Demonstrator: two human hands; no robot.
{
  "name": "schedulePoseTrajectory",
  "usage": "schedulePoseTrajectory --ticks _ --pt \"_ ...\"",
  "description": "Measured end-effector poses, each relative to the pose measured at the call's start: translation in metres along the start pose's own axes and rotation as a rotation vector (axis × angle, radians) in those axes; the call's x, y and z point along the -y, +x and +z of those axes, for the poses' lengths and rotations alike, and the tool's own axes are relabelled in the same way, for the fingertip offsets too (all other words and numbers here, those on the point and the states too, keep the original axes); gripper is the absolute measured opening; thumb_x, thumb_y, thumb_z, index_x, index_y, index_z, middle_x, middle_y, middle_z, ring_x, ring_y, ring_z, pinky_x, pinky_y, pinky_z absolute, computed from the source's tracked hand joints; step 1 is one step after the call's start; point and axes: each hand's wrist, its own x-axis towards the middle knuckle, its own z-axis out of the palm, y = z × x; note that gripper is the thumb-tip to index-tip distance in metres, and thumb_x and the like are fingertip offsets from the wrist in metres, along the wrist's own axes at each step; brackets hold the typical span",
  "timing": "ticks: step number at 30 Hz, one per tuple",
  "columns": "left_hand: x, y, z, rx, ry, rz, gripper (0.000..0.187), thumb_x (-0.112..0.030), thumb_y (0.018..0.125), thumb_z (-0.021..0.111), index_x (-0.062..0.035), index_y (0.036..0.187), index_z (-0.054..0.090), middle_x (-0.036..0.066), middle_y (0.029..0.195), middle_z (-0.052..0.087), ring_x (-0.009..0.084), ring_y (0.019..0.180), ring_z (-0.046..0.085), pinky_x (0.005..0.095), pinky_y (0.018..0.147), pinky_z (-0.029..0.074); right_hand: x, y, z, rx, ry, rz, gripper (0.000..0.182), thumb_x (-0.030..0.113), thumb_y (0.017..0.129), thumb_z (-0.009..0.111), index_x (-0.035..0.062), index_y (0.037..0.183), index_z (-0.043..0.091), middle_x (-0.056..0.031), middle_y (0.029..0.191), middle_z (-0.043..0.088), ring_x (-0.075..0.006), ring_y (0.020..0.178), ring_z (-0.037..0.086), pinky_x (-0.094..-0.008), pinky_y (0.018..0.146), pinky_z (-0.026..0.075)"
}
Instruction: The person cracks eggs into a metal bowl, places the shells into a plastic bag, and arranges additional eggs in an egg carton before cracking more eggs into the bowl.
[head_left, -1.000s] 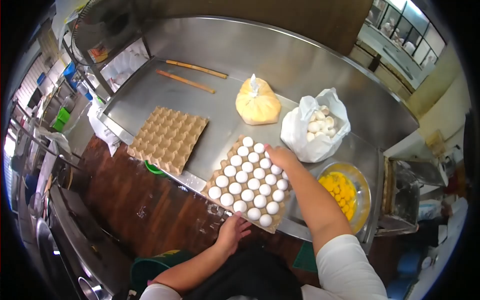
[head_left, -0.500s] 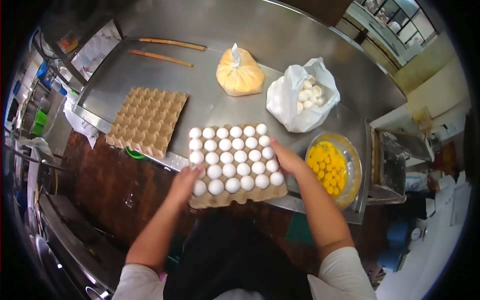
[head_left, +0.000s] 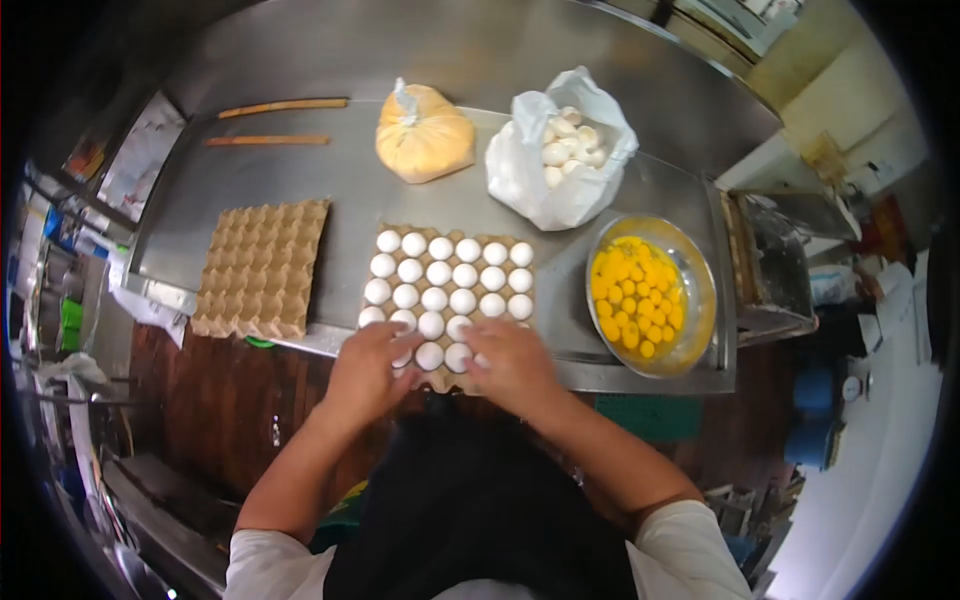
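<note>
A cardboard tray (head_left: 372, 240) filled with white eggs (head_left: 434, 299) rests on the steel table near its front edge. At the tray's near left corner, my left hand (head_left: 372, 368) has its fingers curled round an egg in the front row, partly hiding it. My right hand (head_left: 515, 368) bends its fingers over the near right eggs in the same way; those eggs are mostly covered. Both hands are palm down, with front-row eggs showing between them. To the right stands a metal bowl (head_left: 703, 300) holding many yellow yolks (head_left: 640, 295).
An empty egg tray (head_left: 262, 265) lies at left. Behind sit a tied bag of pale orange contents (head_left: 425, 140) and a white plastic bag (head_left: 520, 190) of eggshells (head_left: 572, 145). Two wooden sticks (head_left: 285, 106) lie at the back left of the steel table (head_left: 340, 180).
The full egg tray has come down onto the table. Both hands have left its sides and moved onto the front-row eggs. The view has shifted slightly.
</note>
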Motion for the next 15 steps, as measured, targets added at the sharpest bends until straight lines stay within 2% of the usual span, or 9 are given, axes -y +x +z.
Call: schedulePoseTrajectory --ticks 1,2,3,4,6,8,12,14,15 --pt "-0.004 0.001 0.010 0.050 0.027 0.019 0.048 -0.012 0.068 0.080 -0.0079 0.114 0.069 0.013 0.113 0.066 0.0332 0.106 0.061 0.0443 0.091 0.049 0.014 0.006 0.003 0.126 -0.074 0.022 0.034 0.016 0.074 0.073 0.0082 0.107 0.069 -0.0094 0.097 0.063 -0.0293 0.092 0.062 -0.0450 0.077 0.047" --pt "-0.008 0.002 0.015 0.082 0.105 0.008 0.048 -0.012 0.068 0.080 -0.0083 0.114 0.068 0.012 0.112 0.066 0.0314 0.107 0.061 0.0435 0.091 0.048 0.022 0.005 0.008 0.110 -0.168 0.021 0.029 0.015 0.077 0.067 0.0082 0.105 0.068 -0.0101 0.096 0.061 -0.0293 0.093 0.060 -0.0443 0.078 0.045" --pt "-0.009 0.004 0.019 0.110 0.183 -0.003 0.047 -0.012 0.069 0.079 -0.0088 0.114 0.068 0.010 0.111 0.065 0.0296 0.108 0.060 0.0427 0.092 0.047 0.022 0.006 0.017 0.207 -0.235 0.079 0.036 0.016 0.077 0.066 0.0089 0.113 0.067 -0.0103 0.096 0.062 -0.0296 0.094 0.059 -0.0459 0.080 0.044" --pt "-0.008 0.005 0.021 0.111 0.168 0.028 0.047 -0.012 0.069 0.079 -0.0088 0.114 0.068 0.010 0.111 0.065 0.0296 0.108 0.060 0.0427 0.092 0.047 0.021 0.006 0.022 0.201 -0.253 0.057 0.035 0.015 0.077 0.066 0.0087 0.111 0.066 -0.0103 0.095 0.062 -0.0297 0.093 0.059 -0.0453 0.080 0.044" --pt "-0.003 0.008 0.025 0.250 0.240 -0.015 0.055 -0.015 0.068 0.082 -0.0114 0.120 0.066 0.006 0.111 0.065 0.0274 0.109 0.059 0.0415 0.091 0.045 0.019 0.006 0.020 0.189 -0.284 0.046 0.033 0.014 0.077 0.065 0.0084 0.109 0.065 -0.0104 0.094 0.062 -0.0297 0.091 0.059 -0.0446 0.079 0.044" --pt "-0.002 0.009 0.027 0.212 0.214 0.028 0.052 -0.016 0.067 0.083 -0.0110 0.116 0.066 0.007 0.108 0.065 0.0278 0.106 0.060 0.0422 0.090 0.045 0.025 0.008 0.016 0.240 -0.308 0.050 0.019 0.015 0.083 0.059 0.0071 0.099 0.064 -0.0108 0.095 0.063 -0.0279 0.094 0.061 -0.0429 0.080 0.044" --pt "0.000 0.013 0.028 0.194 0.177 0.039 0.044 -0.017 0.066 0.084 -0.0096 0.105 0.065 0.008 0.100 0.066 0.0294 0.099 0.062 0.0437 0.086 0.046 0.026 0.006 0.013 0.221 -0.241 0.084 0.021 0.015 0.079 0.065 0.0083 0.099 0.062 -0.0105 0.097 0.063 -0.0279 0.094 0.062 -0.0424 0.082 0.045" --pt "0.002 0.014 0.028 0.177 0.164 0.063 0.043 -0.017 0.066 0.084 -0.0090 0.103 0.064 0.009 0.098 0.066 0.0301 0.097 0.062 0.0437 0.086 0.046 0.024 0.000 0.011 0.127 -0.098 0.122 0.032 0.017 0.077 0.069 0.0063 0.107 0.063 -0.0131 0.099 0.064 -0.0304 0.095 0.062 -0.0448 0.081 0.047" --pt "0.004 0.014 0.027 0.168 0.139 0.081 0.042 -0.017 0.066 0.084 -0.0084 0.102 0.064 0.010 0.096 0.066 0.0307 0.096 0.063 0.0438 0.086 0.046 0.027 -0.004 0.008 0.117 -0.089 0.115 0.032 0.017 0.077 0.069 0.0063 0.107 0.063 -0.0131 0.099 0.064 -0.0304 0.095 0.062 -0.0448 0.081 0.047"
